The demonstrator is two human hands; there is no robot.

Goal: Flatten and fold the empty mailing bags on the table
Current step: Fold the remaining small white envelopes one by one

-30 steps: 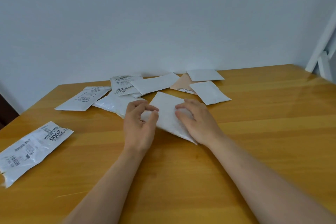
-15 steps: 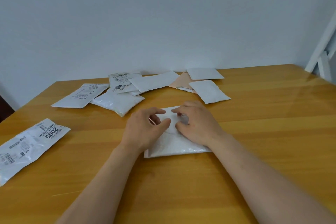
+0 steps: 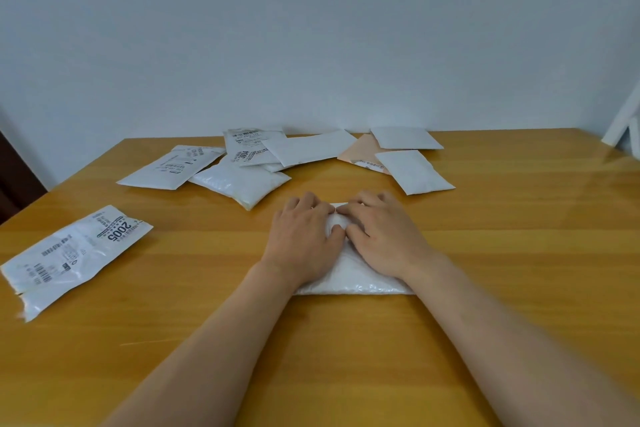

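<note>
Both hands, left hand (image 3: 304, 239) and right hand (image 3: 384, 236), press spread fingers flat on the white bubble mailer (image 3: 349, 279) lying mid-worktop (image 3: 519, 253). Flattening looks underway; next likely comes pinching an edge to fold it over.

Soft even light (edges perhaps warped)

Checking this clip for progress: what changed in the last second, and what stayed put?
The white bag swung from a diagonal to square with the table edge, nearer the person. The left hand let go its pinch; it and the right hand now press flat on it. The other bags stayed put.
</note>
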